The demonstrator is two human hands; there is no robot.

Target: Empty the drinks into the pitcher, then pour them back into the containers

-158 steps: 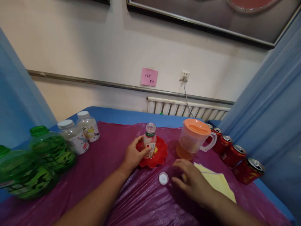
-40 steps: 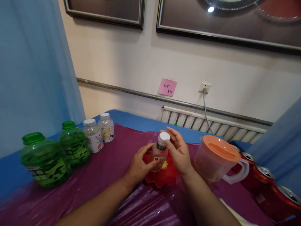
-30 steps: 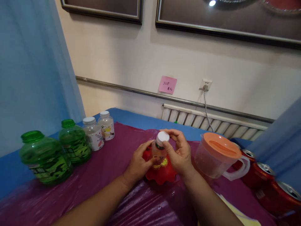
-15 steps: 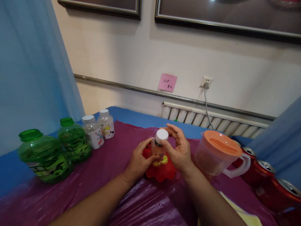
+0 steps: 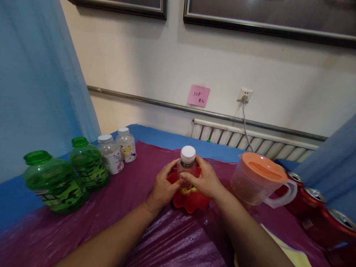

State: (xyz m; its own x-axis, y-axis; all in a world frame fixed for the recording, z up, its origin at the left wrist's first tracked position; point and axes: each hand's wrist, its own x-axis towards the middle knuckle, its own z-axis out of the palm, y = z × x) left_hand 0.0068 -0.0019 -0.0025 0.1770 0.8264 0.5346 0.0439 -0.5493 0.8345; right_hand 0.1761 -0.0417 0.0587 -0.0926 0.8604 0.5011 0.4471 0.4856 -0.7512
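Observation:
Both hands wrap round a small clear bottle [image 5: 187,168] with a white cap and a green label band below it. My left hand [image 5: 165,181] grips it from the left, thumb across the front. From the right, my right hand [image 5: 204,176] closes on it, its thumb also lying over the front. The bottle is upright, over a red scalloped dish [image 5: 190,204] with a yellow design inside. Whether its base touches the dish is hard to tell, as fingers hide its lower part.
Two green jars [image 5: 57,185] and two white-capped clear bottles [image 5: 111,155] line the left. To the right stand a clear pitcher [image 5: 247,189] with an orange lid, several red cans [image 5: 314,204] and a yellow cloth [image 5: 289,248]. Purple plastic sheeting [image 5: 122,207] covers the table.
My right hand has come down from beside the cap to the bottle's body, its fingers now closed round it. The bottle's cap and green label now show more fully.

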